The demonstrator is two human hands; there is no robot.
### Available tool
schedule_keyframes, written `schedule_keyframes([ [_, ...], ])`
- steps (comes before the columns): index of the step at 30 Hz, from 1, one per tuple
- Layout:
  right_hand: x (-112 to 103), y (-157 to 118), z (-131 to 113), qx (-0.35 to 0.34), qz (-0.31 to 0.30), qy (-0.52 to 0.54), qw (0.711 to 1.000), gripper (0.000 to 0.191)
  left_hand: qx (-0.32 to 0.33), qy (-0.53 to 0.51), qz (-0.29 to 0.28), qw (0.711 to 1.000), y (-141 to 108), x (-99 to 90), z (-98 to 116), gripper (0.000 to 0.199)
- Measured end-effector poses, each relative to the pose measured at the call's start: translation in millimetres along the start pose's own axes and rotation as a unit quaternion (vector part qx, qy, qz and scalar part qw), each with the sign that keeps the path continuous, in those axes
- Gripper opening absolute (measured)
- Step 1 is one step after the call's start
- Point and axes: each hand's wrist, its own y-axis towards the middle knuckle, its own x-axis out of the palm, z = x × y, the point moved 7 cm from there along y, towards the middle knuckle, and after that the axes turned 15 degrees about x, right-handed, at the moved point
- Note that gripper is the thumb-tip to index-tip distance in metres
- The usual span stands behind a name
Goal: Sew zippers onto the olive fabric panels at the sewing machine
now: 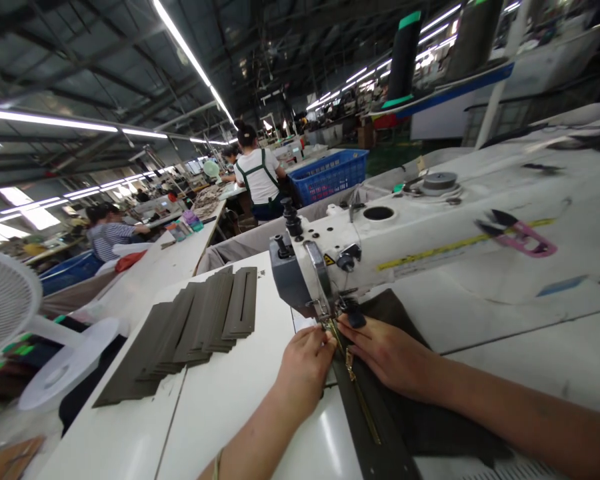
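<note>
A gold-toothed zipper (364, 403) lies along a dark olive fabric panel (395, 427), its upper end under the needle area of a white sewing machine (325, 293). Its gold slider and pull (349, 363) hang just below the hands. My left hand (305, 367) is closed, fingertips pinching the zipper end at the left of the presser foot. On the other side, my right hand (395, 353) has its fingers together, gripping the fabric panel beside the zipper; its thumb side is partly hidden. The fabric spreads beneath my right wrist.
Overlapping stacks of olive fabric pieces (195, 327) lie left of the machine. Pink-handled thread snips (525, 239) rest on the machine arm. A white fan (55, 333) stands far left. Beyond are a blue crate (327, 177) and co-workers, one in a white shirt (260, 177).
</note>
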Motion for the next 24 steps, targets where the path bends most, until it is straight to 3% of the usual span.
schedule_keyframes([
  [4, -24, -19, -26, -0.013, 0.054, 0.015, 0.998, 0.031, -0.027, -0.033, -0.032, 0.999, -3, -2.3, 3, 0.025],
  [8, -44, -55, -62, -0.064, 0.184, -0.007, 0.981, 0.042, -0.034, -0.045, -0.014, 0.998, -8, -9.0, 15, 0.027],
  [12, -24, -69, -74, -0.087, 0.121, -0.11, 0.983, 0.037, -0.033, -0.007, 0.002, 0.999, -13, -8.8, 24, 0.023],
  [16, -18, -74, -68, -0.04, 0.142, -0.072, 0.986, 0.042, -0.006, 0.05, -0.038, 0.998, -16, -1.3, 33, 0.021],
  [24, -21, -73, -71, -0.069, 0.121, -0.079, 0.987, 0.043, -0.027, 0.049, -0.038, 0.998, -15, 1.3, 33, 0.02],
])
